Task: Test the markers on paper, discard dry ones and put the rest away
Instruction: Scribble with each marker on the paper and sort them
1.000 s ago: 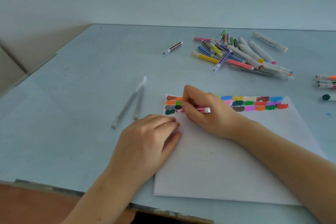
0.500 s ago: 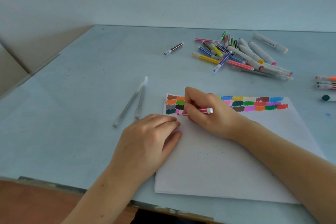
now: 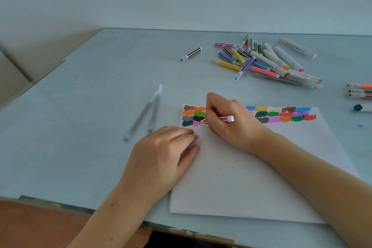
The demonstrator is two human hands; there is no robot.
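A right hand [image 3: 231, 125] is gripping a pink marker [image 3: 223, 119] at the paper's [image 3: 251, 177] far-left corner; a relaxed left hand [image 3: 165, 157] is pressing its left edge, two clear pens [image 3: 144, 112] lying just left.

A pale blue worktop [image 3: 80, 127] carries a white sheet [image 3: 251, 183] with colour patches along its far edge, two clear pens [image 3: 145, 115] just left of it, a marker heap [image 3: 265, 60] beyond, one striped marker [image 3: 191, 54] apart, and more markers [image 3: 360, 90] at the right edge.

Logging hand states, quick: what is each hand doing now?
Left hand: open, pressing the paper.
Right hand: gripping a pink marker.
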